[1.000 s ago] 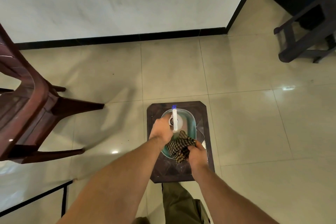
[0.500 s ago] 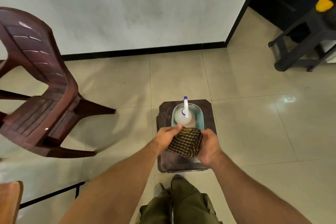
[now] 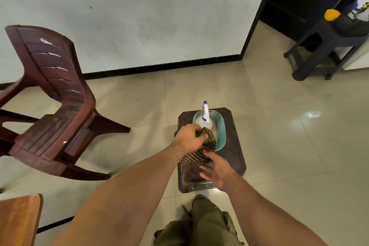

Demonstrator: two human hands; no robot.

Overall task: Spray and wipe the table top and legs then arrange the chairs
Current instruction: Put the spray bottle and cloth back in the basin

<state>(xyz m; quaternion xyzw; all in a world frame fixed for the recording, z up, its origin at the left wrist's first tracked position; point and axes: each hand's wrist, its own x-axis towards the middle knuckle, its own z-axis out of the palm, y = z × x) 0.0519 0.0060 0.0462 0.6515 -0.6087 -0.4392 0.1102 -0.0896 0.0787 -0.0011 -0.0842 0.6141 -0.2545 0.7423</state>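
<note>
- Nowhere is there writing that can be read: the spray bottle (image 3: 204,121) shows only a white body with a blue nozzle tip and collar.
- At far left stands a dark red plastic chair (image 3: 54,106), tilted in the wide view, and a corner of an orange-brown wooden counter (image 3: 19,219) shows at the lower left edge.
- Compared with half a second ago, the checked cloth (image 3: 199,152) is no longer spread between both hands; it now hangs bunched from the left one.
- The left hand (image 3: 189,139) has its fingers (image 3: 196,131) closed tight around the top of the cloth, held above the near end of the teal basin (image 3: 221,134).
- The bottle stands upright in that basin, which rests on a low dark brown stool (image 3: 235,156) on the tiled floor (image 3: 289,146).
- The right hand (image 3: 218,170) has let go: its fingers (image 3: 207,169) are spread open, the upper ones touching the cloth's lower edge.
- At far right stands a dark stool (image 3: 319,54) carrying a yellow object (image 3: 331,14).
</note>
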